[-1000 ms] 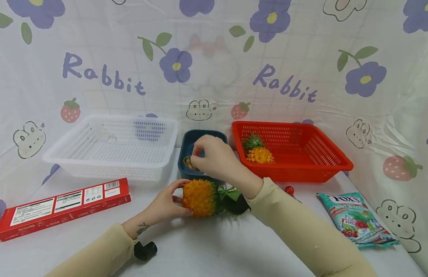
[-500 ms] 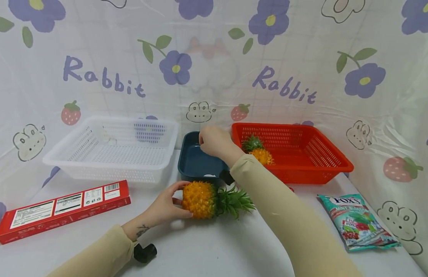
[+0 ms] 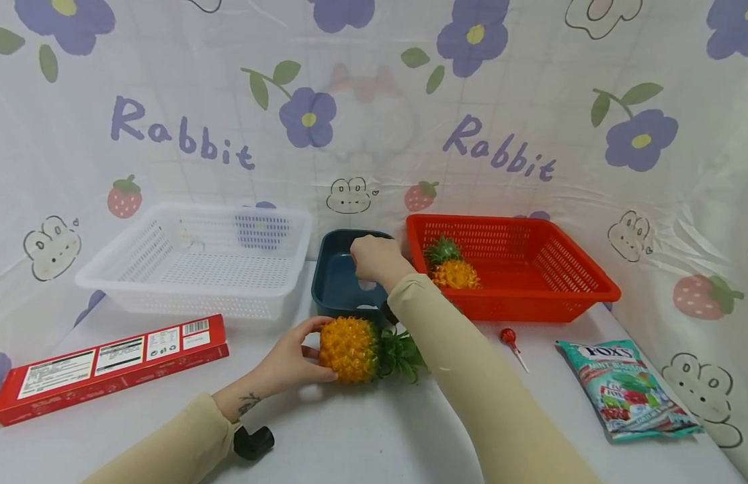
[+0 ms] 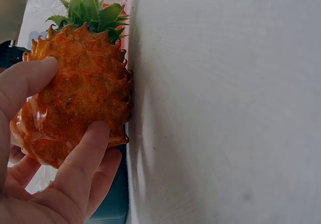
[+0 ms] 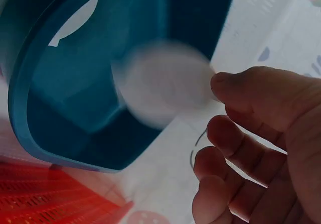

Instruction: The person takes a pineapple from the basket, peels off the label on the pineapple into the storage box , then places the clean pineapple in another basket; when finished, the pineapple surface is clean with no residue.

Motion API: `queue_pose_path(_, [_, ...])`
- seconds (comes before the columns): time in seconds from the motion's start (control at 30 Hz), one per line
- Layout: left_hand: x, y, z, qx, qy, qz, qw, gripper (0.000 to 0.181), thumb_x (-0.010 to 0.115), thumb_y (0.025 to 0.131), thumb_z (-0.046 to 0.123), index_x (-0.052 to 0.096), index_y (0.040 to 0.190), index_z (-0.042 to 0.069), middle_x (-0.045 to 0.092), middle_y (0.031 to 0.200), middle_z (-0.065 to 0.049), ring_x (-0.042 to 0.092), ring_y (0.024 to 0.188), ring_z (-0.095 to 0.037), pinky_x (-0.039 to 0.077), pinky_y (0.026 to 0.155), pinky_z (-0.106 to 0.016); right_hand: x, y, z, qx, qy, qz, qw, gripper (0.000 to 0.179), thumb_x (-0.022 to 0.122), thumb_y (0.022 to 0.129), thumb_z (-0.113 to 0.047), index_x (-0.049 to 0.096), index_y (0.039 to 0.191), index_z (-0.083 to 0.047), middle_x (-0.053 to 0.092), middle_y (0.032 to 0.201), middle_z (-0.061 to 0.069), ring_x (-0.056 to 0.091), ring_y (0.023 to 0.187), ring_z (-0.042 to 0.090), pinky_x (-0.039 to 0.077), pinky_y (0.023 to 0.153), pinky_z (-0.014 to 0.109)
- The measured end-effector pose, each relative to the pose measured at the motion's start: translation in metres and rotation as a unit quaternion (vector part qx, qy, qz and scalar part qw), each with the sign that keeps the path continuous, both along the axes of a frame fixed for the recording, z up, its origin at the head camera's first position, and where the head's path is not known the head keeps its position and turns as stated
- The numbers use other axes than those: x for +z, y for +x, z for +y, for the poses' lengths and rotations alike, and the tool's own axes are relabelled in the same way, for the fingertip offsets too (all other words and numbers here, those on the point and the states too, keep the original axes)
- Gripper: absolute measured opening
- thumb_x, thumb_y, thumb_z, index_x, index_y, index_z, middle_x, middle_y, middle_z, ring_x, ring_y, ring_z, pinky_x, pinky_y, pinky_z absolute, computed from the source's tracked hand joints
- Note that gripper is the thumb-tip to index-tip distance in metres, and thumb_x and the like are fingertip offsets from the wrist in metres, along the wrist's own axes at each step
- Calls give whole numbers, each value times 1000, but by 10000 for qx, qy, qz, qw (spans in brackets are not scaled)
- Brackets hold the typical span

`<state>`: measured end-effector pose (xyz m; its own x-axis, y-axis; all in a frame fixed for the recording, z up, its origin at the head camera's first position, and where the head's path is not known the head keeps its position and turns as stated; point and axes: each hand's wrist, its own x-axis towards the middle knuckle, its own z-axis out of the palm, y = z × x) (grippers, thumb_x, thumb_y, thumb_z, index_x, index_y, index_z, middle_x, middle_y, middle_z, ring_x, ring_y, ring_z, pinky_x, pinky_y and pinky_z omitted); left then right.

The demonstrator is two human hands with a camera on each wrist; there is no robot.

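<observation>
My left hand [image 3: 298,356] grips the base of an orange pineapple [image 3: 348,349] lying on its side on the table, its green leafy crown [image 3: 400,353] pointing right and partly behind the right sleeve. In the left wrist view, thumb and fingers [image 4: 83,163] spread round the spiky body. Over the dark blue tray [image 3: 333,296], my right hand [image 3: 380,261] pinches the edge of a flat white oval piece [image 5: 163,86], blurred in the right wrist view; the other fingers curl loosely. A white crescent-shaped mark [image 5: 80,20] shows on the tray's inner side.
Behind stand a white basket [image 3: 186,296] on the left and a red basket [image 3: 513,306] on the right, with a smaller pineapple [image 3: 455,273] inside. A red box [image 3: 113,376] lies left. A red lollipop [image 3: 508,336] and a green candy bag [image 3: 630,390] lie right.
The right hand has lifted from low in the tray, where a brownish thing showed at its fingertips, then come slightly lower with the white piece. The left hand and its pineapple have stayed put.
</observation>
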<state>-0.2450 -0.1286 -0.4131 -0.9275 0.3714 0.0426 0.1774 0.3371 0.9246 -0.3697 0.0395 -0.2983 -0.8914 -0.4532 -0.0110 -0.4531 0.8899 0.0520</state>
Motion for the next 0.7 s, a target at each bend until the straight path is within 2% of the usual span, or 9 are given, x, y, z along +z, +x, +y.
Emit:
queue_pose_path(0.1, [0,0,1,7,-20,-20,10000,80,81,69,12,38,136,17,38,137,-15,61,88,-21,54,78,-33,-5,-4,0,-180,84,81,9998,6,58,87,-17,62,84,-14,60,79,1,59,74,18,51,72,38])
queue_pose_path(0.17, [0,0,1,2,-30,-22,10000,80,81,69,12,38,136,17,38,137,-14,61,88,-22,54,78,-33,-7,-6,1,-330,106,90,9994,11,57,88,-17,64,96,-14,64,90,1,60,80,19,52,76,41])
queue_pose_path(0.27, [0,-1,1,14,-44,1,10000,80,81,69,13,38,136,17,38,136,-14,60,88,-22,54,78,-33,-7,-7,3,-527,61,50,9986,17,57,88,-17,64,104,-16,64,98,0,60,82,19,52,76,42])
queue_pose_path(0.43, [1,0,1,9,-37,19,10000,81,81,69,12,37,136,17,38,136,-14,60,88,-22,54,78,-34,-3,-7,7,-629,20,-12,9980,14,55,88,-16,64,99,-15,63,91,0,58,77,18,51,70,40])
queue_pose_path(0.53, [3,1,0,-12,-8,16,10000,81,80,69,11,36,137,16,37,137,-15,60,89,-22,54,79,-35,0,-5,9,-613,-35,19,9981,9,55,88,-17,63,90,-14,60,82,0,56,74,18,50,64,37])
queue_pose_path(0.63, [3,1,0,-12,-11,21,10000,82,80,69,11,35,138,16,37,137,-15,60,89,-22,54,80,-35,5,1,9,-572,-251,-60,9980,9,55,86,-17,59,80,-12,53,72,1,51,68,17,43,56,32])
queue_pose_path(0.7, [2,1,0,-4,-24,-2,10000,82,80,69,12,35,138,16,37,137,-15,60,89,-22,54,79,-35,9,8,8,-533,-475,-179,9973,8,56,85,-18,57,79,-12,51,71,1,49,68,17,39,55,31])
